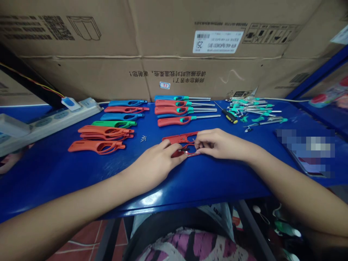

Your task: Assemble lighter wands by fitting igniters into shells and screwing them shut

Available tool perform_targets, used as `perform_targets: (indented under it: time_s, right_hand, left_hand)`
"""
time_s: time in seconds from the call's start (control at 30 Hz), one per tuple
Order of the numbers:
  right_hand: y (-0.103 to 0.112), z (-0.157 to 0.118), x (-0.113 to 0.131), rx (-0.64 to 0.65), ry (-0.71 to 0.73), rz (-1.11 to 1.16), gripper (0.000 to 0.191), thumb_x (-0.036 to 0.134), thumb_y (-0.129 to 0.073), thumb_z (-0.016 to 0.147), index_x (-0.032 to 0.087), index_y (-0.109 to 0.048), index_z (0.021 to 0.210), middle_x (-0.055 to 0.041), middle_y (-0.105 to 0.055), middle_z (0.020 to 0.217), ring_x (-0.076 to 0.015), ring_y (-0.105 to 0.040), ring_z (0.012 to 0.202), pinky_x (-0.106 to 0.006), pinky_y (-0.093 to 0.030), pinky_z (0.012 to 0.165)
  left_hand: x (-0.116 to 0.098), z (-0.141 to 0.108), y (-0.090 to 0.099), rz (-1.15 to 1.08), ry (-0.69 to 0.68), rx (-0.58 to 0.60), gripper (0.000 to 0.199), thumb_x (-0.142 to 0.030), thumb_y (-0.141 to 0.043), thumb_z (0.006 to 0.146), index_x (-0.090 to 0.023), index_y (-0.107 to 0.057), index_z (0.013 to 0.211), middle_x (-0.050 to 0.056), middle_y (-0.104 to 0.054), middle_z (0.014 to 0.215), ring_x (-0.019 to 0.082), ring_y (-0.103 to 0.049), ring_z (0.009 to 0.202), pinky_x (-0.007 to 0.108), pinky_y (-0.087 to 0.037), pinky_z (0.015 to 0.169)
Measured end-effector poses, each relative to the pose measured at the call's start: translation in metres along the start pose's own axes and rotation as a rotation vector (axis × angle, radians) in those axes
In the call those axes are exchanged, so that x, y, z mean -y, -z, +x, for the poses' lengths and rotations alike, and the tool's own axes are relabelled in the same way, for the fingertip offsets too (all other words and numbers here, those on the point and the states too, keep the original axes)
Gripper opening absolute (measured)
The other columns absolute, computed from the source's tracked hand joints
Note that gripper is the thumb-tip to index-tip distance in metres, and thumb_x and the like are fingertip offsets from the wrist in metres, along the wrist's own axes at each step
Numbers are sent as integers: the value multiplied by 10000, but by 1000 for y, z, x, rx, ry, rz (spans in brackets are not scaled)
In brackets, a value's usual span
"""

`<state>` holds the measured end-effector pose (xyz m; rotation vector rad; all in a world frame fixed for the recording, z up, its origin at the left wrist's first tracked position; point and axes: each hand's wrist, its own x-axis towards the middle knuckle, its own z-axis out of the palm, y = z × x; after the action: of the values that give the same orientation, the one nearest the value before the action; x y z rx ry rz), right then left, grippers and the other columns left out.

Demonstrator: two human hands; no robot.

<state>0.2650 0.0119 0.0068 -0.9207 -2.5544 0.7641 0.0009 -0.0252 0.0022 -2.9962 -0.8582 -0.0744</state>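
Note:
Two red lighter casing halves lie open in front of me; the farther half (pixel 178 139) shows its inner side. My left hand (pixel 163 157) is closed on the nearer half, its fingertips at a small black part (pixel 185 149) inside it. At the other end of this half, my right hand (pixel 214 143) is closed in a pinch, and what sits between its fingertips is too small to make out. A small pile of screws (pixel 143 138) lies to the left of the casing.
Empty lighter casings (pixel 95 146) are lined up at left, and lighters with metal tubes (pixel 176 121) stand in a row behind my hands. A screwdriver (pixel 230 116), igniter parts (pixel 255 107) and a phone (pixel 301 152) lie right. A power strip (pixel 61 116) and cardboard (pixel 174 47) border the blue table (pixel 108 188).

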Motion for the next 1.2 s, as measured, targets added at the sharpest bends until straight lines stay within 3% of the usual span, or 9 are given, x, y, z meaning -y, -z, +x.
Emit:
perform_targets:
  time_s: [0.23,0.6,1.2]
  right_hand:
    - [0,-1,-1,6,-17,-1,52,147,-665,893,158,-645,846,-11,-625,814,-93,-540,665,-206,-404,592]
    - [1,1,-3,-5,-46,98,97,209,-716,887,150,-657,839,-2,-606,792,-85,-519,638,-209,-405,571]
    - [0,0,-2,-4,-25,59,93,177,-710,887,152,-633,841,-1,-607,795,-88,-526,655,-212,-410,588]
  left_hand:
    - [0,0,1,20,4,19,469,-143,-489,1006,-225,-558,1462,136,-626,1298,322,-565,1147,475,-584,926]
    - [4,-3,-6,-82,-15,-106,460,-89,-546,957,-205,-612,1397,102,-655,1364,312,-589,1225,477,-590,964]
    - [6,-2,-7,-106,-52,-227,390,-129,-517,989,-224,-659,1339,42,-691,1340,270,-656,1059,447,-614,885]
